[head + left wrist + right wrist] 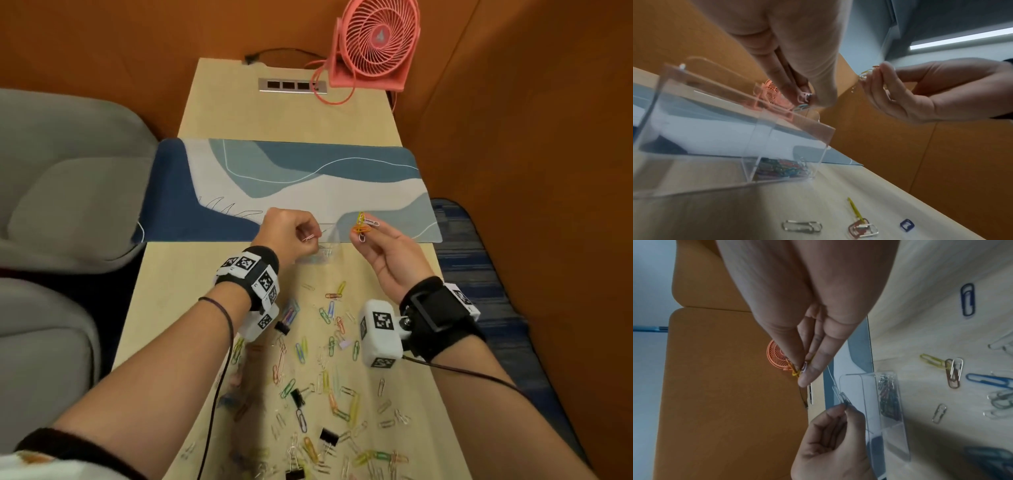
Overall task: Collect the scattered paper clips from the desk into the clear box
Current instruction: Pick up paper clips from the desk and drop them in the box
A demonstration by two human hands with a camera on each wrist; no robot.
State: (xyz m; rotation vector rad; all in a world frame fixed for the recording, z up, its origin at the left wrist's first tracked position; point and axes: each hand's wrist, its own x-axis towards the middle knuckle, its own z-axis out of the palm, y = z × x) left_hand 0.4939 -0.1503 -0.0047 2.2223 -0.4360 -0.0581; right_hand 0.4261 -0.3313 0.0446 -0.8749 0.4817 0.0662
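A single pale paper clip (311, 237) is pinched between the thumb and curled fingers of the left hand (287, 236), its free end pointing toward the right hand (390, 255). In the left wrist view a second, bluish clip (801, 107) seems to hang just below the fingertips, though blur leaves this uncertain. A small tangle of clips (363, 226), yellow, orange and white, is held up at the fingertips of the right hand, with the palm turned toward the left hand and the remaining fingers loosely bent.

The clear box (320, 255) is set on the desk (178, 308) directly under the gap between the two hands, just below the left fingertips. A heap of coloured clips (781, 167) is seen lying in the end compartment of the box, the one nearer the right hand; the larger compartment beside it looks bare.

Behind both wrists, toward the person, many scattered paper clips (329, 377) of mixed colours are spread over the desk, with a few black binder clips (297, 397) among them. A silver clip (802, 226) and a yellow one (856, 211) lie close below the left wrist.

Beyond the fingertips a blue and white desk mat (291, 185) is laid across the desk, and farther off a pink fan (373, 44) stands beside a socket strip (293, 85)
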